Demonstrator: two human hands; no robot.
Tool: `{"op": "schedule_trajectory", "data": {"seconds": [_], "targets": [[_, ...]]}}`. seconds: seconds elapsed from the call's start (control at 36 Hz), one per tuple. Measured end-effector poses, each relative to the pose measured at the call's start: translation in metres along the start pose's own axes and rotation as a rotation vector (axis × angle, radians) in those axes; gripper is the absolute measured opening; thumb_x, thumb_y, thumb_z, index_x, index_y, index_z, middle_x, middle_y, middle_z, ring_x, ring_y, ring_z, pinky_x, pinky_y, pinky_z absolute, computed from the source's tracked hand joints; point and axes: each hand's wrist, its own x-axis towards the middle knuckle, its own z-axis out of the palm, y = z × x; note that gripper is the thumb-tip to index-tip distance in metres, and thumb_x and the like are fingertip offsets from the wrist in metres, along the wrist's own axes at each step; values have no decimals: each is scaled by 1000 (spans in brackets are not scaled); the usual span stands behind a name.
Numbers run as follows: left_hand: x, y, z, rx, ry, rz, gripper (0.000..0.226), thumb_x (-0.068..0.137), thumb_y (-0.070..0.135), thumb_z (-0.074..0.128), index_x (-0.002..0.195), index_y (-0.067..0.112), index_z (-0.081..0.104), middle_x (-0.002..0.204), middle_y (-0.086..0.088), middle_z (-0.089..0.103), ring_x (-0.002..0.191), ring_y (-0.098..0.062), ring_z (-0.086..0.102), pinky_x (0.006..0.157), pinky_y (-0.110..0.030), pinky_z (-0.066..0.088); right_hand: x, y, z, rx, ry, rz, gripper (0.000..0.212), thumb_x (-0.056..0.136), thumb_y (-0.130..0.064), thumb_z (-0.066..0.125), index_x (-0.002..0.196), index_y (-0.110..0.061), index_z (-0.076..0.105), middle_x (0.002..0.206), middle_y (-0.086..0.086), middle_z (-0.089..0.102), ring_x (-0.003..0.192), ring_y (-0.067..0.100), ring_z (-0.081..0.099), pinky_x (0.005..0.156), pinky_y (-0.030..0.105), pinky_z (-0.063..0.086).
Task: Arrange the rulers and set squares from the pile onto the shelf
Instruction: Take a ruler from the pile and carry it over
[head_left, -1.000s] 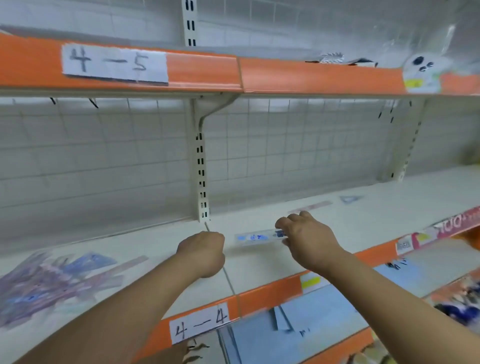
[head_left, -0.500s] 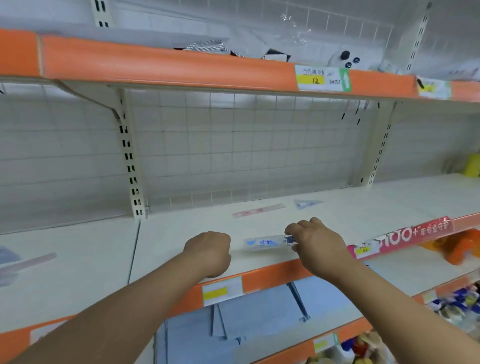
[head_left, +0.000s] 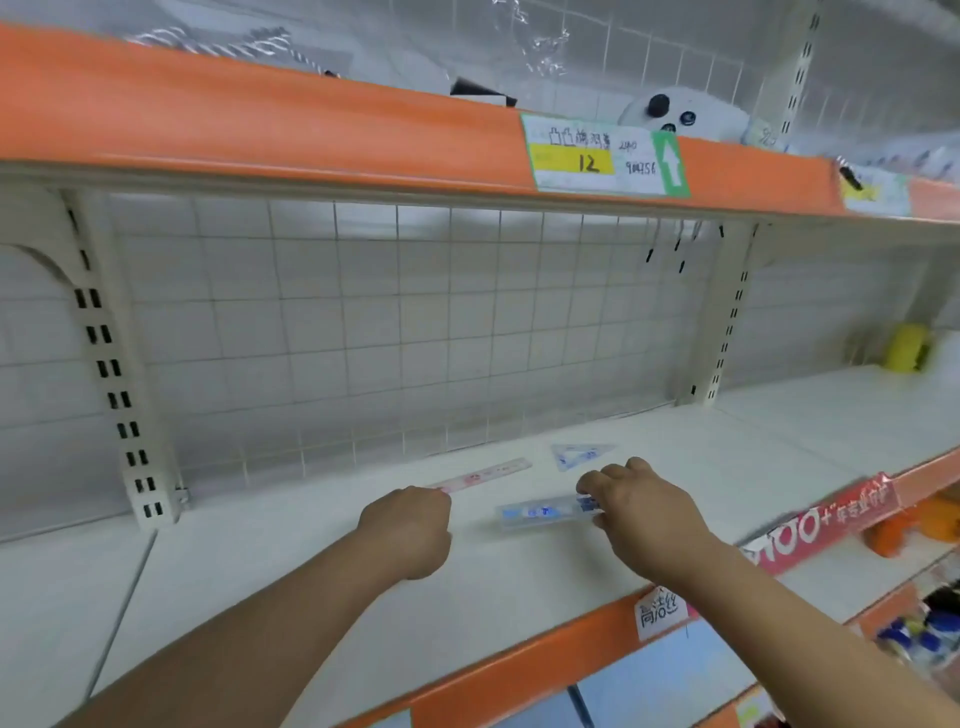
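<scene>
Two rulers lie on the shelf: one pink ruler (head_left: 483, 474) and one clear ruler (head_left: 540, 513). There is one clear set square (head_left: 581, 455). Two hands are in view, a left hand (head_left: 408, 530) and a right hand (head_left: 647, 514). There is also one yellow container (head_left: 906, 348), one red banner (head_left: 826, 525) and one price label marked 12 (head_left: 587, 158).

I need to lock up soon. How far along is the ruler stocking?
Done: a pink ruler and a set square lie flat on the shelf. In hand: the right hand pinches a blue ruler just in front. Left: the pile is out of view, so I cannot tell.
</scene>
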Motion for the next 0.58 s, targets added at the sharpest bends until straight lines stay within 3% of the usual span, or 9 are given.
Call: {"op": "schedule_trajectory", "data": {"seconds": [0.11,0.25,0.36,0.58], "targets": [[17,-6,0,-15,10,-2,20,96,20,40,110,17,54,95,0,54,86,-20,54,68,-28,41,20,4,8,18,-16,-1,34,94,-21,47,128,-26,47,118,-5,56,114,19,41,77,28,47],[24,-18,8,-24,-28,-32,20,97,25,41,106,15,55,106,-1,60,83,-18,50,69,-28,41,43,-7,20,65,-105,-77,34,95,-20,46,129,-24,48,122,-1,54,117,21,41,80,32,47],[21,-22,11,-36,-41,-82,22,98,28,40,107,15,56,110,-1,60,96,-20,58,70,-27,41,66,-13,27,117,-136,-148,36,94,-21,50,130,-25,49,123,-1,54,118,19,40,80,31,45],[9,-18,6,-76,-27,-225,22,98,28,40,110,17,55,115,-1,58,104,-20,55,76,-27,39,99,-22,37,238,-202,-318,38,88,-30,60,126,-29,55,121,-3,58,115,16,45,85,29,43]]}}
